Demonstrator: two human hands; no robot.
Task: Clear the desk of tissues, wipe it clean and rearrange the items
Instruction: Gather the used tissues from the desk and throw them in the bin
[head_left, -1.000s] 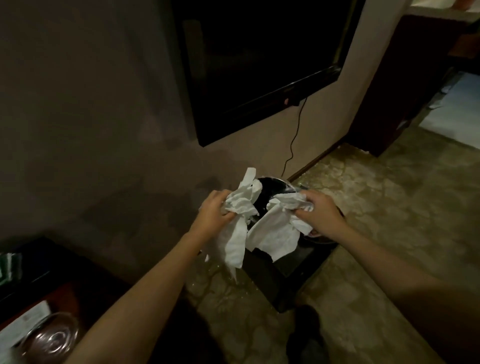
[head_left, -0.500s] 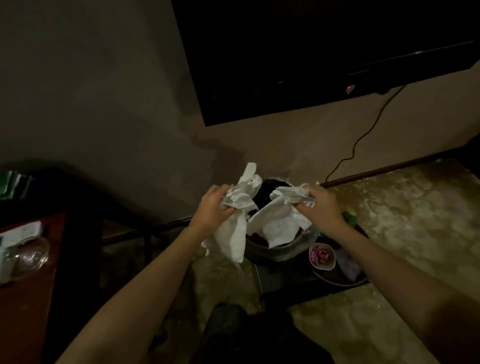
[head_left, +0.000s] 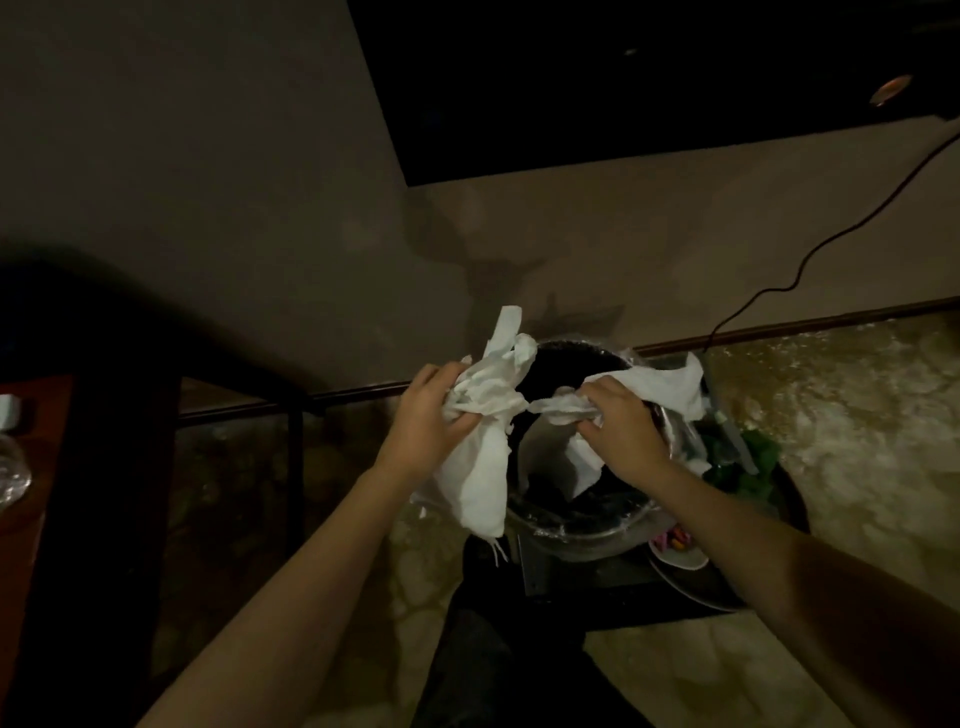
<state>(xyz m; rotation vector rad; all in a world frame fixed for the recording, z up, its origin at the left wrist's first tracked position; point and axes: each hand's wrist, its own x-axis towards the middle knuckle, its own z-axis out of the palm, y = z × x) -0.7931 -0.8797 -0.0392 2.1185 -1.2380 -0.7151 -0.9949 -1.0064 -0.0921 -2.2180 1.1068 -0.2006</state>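
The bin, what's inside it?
The bin shows a shiny liner at its rim and blackness inside. Tissues gripped by the left hand and right hand hang over its mouth, covering part; the bottom is too dark.

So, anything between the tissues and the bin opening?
Nothing visible. The bin has its mouth open, and the right hand holds its tissues directly over it. The wad in the left hand hangs at the left rim, partly outside, so it may need shifting inward.
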